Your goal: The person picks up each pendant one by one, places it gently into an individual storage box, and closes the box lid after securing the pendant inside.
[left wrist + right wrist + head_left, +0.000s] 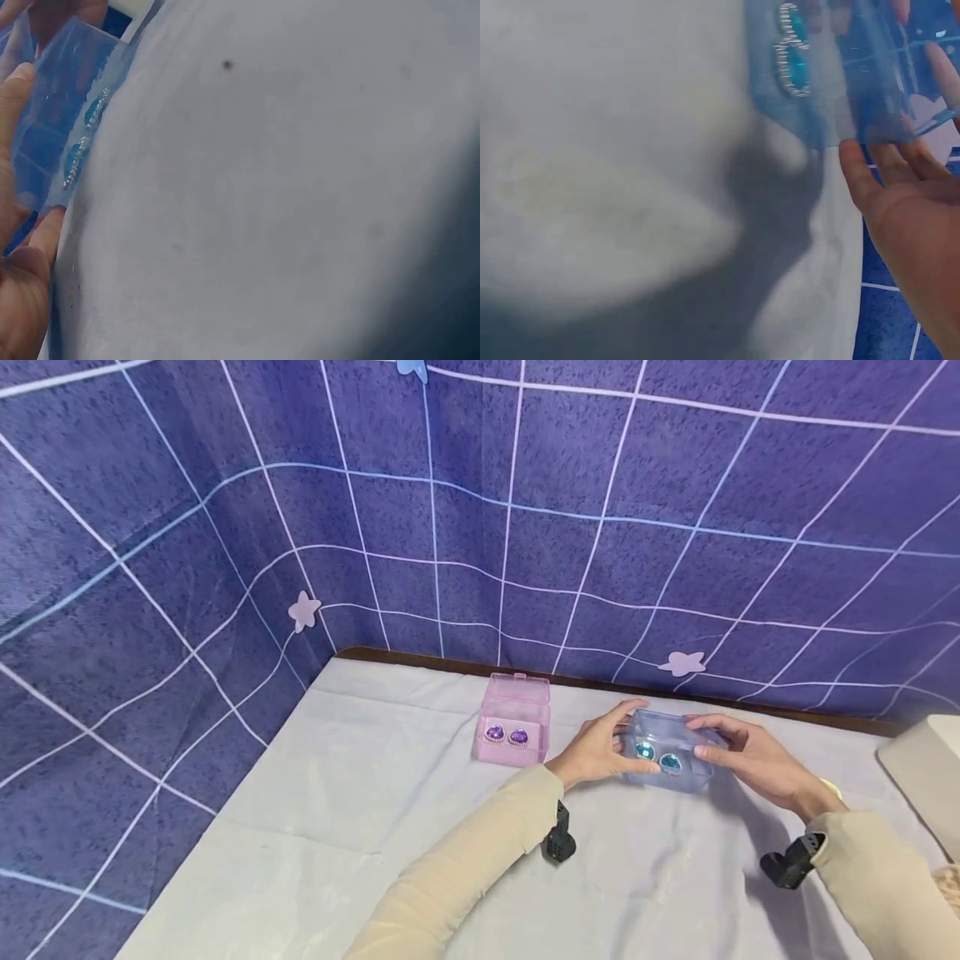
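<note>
A clear blue plastic box [678, 780] with its lid raised is held between both hands over the white-covered table. Two teal gems with sparkling rims [671, 764] lie in its base; they also show in the right wrist view as teal gems [795, 67]. My left hand [596, 750] grips the box's left side, thumb at the front. On the other side, my right hand [765, 764] holds the right end and lid with thumb and fingers. To the left stands an open pink box [498, 757] holding two purple gems [518, 738].
Along the back of the white tabletop [360, 760] runs a brown edge [420, 660], with a purple grid-patterned curtain [465, 527] behind. A beige box-like object [926, 768] stands at far right. Something small and yellow [831, 787] is partly hidden by my right wrist.
</note>
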`<state>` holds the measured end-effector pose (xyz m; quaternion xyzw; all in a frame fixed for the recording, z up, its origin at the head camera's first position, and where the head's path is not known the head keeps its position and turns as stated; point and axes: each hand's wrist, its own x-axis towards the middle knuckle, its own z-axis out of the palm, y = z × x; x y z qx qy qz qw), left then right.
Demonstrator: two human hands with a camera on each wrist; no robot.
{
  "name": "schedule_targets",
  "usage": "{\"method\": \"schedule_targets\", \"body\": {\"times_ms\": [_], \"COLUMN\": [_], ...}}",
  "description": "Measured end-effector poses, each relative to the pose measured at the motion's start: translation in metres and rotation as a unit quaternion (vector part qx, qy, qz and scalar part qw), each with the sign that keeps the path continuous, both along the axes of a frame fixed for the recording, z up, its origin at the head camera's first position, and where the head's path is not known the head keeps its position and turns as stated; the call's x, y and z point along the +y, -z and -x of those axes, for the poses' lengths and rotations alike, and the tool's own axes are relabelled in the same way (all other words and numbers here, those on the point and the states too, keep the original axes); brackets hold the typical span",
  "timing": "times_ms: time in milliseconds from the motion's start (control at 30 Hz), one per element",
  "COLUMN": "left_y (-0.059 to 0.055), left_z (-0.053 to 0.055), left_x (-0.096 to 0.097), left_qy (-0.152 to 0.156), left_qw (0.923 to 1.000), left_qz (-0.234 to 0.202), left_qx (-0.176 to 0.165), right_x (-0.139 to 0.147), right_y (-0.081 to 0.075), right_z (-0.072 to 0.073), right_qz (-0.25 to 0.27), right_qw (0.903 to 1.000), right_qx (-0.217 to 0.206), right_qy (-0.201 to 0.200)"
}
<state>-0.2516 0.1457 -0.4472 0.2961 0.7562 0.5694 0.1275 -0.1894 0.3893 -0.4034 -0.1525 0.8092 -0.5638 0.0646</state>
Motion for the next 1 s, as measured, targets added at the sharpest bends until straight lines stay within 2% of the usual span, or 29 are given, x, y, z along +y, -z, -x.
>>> {"method": "schedule_targets", "body": {"times_ms": [67,200,433,600,800,933,1000], "left_y": [0.000,0.001,-0.002,-0.002,-0.001,-0.001,-0.001], "left_z": [0.000,0.000,-0.002,-0.001,0.001,0.001,0.001], "left_x": [0.000,0.000,-0.002,0.000,0.001,0.001,0.001], "left_qy": [0.004,0.010,-0.004,-0.010,-0.007,-0.007,-0.007], "left_qw": [1.0000,0.9999,0.9998,0.9999,0.9999,0.9997,0.9996], "left_qz": [0.004,0.004,0.010,0.011,0.012,0.018,0.018], "left_qx": [0.003,-0.005,-0.014,-0.008,0.009,0.017,0.019], "right_x": [0.000,-0.001,-0.006,-0.009,-0.013,-0.015,-0.015], "right_y": [0.002,0.005,0.004,0.004,0.012,0.017,0.019], "right_z": [-0.002,-0.006,-0.006,-0.008,-0.010,-0.011,-0.011], "right_qz": [-0.033,-0.066,-0.080,-0.089,-0.041,0.005,0.009], "right_qw": [0.9994,0.9977,0.9966,0.9950,0.9965,0.9968,0.9965], "right_qx": [0.008,0.005,0.000,-0.009,-0.013,-0.024,-0.022], "right_qy": [0.011,0.018,0.019,0.043,0.071,0.076,0.080]}}
